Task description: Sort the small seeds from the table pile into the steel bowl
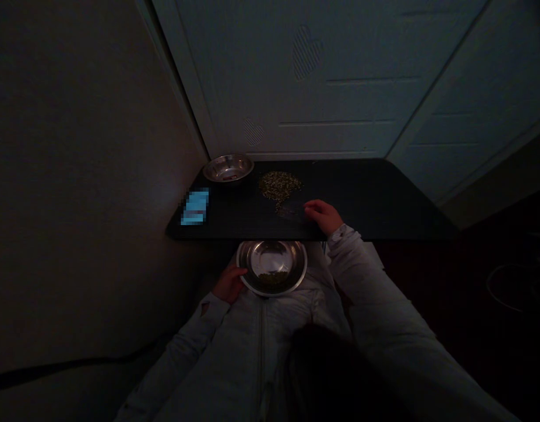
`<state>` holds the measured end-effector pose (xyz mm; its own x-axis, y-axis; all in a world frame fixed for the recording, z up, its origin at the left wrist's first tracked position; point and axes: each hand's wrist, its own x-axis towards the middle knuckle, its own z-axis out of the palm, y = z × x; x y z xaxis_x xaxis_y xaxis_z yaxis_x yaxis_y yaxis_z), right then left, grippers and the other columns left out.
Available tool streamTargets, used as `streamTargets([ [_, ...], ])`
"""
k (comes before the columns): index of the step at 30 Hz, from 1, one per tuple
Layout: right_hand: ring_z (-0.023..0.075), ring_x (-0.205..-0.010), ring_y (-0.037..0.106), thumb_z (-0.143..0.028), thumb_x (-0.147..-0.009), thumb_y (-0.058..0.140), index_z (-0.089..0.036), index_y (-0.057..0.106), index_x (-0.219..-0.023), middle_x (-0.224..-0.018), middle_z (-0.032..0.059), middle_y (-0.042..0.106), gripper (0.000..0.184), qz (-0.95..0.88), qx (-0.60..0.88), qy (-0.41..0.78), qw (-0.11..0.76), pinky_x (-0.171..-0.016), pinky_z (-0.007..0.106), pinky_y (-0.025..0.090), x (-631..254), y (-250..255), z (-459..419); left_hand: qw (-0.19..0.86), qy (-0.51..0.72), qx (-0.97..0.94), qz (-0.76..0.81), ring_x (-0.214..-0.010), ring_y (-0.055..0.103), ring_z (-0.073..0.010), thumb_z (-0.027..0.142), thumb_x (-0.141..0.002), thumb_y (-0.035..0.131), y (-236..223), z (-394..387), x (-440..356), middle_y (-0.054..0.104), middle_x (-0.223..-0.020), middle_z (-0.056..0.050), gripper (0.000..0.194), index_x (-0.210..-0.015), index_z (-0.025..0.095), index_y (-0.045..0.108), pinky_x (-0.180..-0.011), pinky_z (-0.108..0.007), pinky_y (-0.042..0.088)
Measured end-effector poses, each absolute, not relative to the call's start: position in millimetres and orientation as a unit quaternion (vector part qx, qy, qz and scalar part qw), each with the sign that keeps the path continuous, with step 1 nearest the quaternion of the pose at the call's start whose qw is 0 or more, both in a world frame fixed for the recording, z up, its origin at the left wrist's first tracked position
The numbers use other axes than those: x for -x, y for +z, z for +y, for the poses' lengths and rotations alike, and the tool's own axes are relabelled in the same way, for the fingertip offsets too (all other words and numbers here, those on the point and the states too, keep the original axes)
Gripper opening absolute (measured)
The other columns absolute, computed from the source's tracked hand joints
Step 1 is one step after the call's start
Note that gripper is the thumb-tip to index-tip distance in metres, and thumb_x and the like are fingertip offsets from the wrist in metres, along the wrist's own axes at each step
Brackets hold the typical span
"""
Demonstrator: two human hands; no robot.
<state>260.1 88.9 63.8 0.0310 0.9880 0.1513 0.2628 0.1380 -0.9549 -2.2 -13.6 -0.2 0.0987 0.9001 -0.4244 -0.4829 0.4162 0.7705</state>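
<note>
Grains (279, 186): heaped in a loose mound on the dark bench (366, 193), with a short trail drawn out toward the near edge; small lots are best parted from this tail, so that the mound is left undisturbed.
Right hand (323, 217): held low over the bench, just beside the trail, with thumb and fingers drawn together; whether anything is pinched cannot be told.
Clear shape (291, 213): faintly seen between the trail and the fingertips; what it is cannot be made out.
Left hand (229, 283): clasped on the side of the lap bowl, with one digit laid over the rim.
Lap bowl (301, 265): rested on the lap, just below the near edge of the bench; a small heap (273, 278) is gathered at its near side. It is best held steady and close under the edge, so that strays are caught.
Second bowl (217, 169): set at the back left of the bench, well apart from both hands; it is best left clear of the sweep.
Blue patch (194, 208): lit and blurred at the left end.
Light: dim, so grains are best spread thinly and looked over slowly.
</note>
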Motion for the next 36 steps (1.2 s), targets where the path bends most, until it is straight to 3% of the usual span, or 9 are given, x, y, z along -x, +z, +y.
streamTargets([
  [6, 0.0099, -0.051, 0.047, -0.034, -0.057, 0.057, -0.018, 0.056, -0.070, -0.052, -0.0038, 0.052, 0.021, -0.562, 0.540, 0.399, 0.484, -0.053, 0.024, 0.037, -274.5, 69.0, 79.0, 0.708, 0.493, -0.224, 0.453, -0.079, 0.063, -0.0236, 0.010, -0.052, 0.064, 0.4, -12.0, 4.4, 0.069, -0.071, -0.006, 0.024, -0.076, 0.011, 0.066, -0.073, -0.032, 0.046],
  [19, 0.0096, -0.052, 0.049, -0.030, -0.060, 0.053, -0.018, 0.057, -0.067, -0.052, -0.0045, 0.053, 0.015, -0.621, 0.542, 0.351, 0.444, -0.055, 0.023, 0.037, -270.6, 63.6, 76.1, 0.708, 0.486, -0.218, 0.463, -0.069, 0.063, -0.0199, 0.010, -0.051, 0.065, 0.6, -10.8, 3.5, 0.069, -0.067, -0.003, 0.021, -0.072, 0.013, 0.065, -0.066, -0.029, 0.047],
  [26, 0.0104, -0.052, 0.053, -0.029, -0.059, 0.056, -0.017, 0.058, -0.068, -0.050, -0.0038, 0.057, 0.015, -0.637, 0.521, 0.407, 0.397, -0.056, 0.023, 0.041, -268.6, 67.5, 72.3, 0.707, 0.491, -0.222, 0.457, -0.068, 0.062, -0.0186, 0.009, -0.051, 0.065, -3.4, -10.2, 4.4, 0.068, -0.068, -0.003, 0.023, -0.074, 0.012, 0.066, -0.066, -0.028, 0.046],
  [36, 0.0106, -0.052, 0.053, -0.032, -0.058, 0.058, -0.017, 0.058, -0.067, -0.052, -0.0028, 0.059, 0.018, -0.632, 0.508, 0.428, 0.398, -0.058, 0.024, 0.041, -268.9, 68.7, 71.7, 0.711, 0.487, -0.222, 0.456, -0.078, 0.062, -0.0229, 0.009, -0.052, 0.065, -0.8, -10.8, 3.8, 0.068, -0.069, -0.005, 0.022, -0.074, 0.011, 0.065, -0.070, -0.031, 0.046],
])
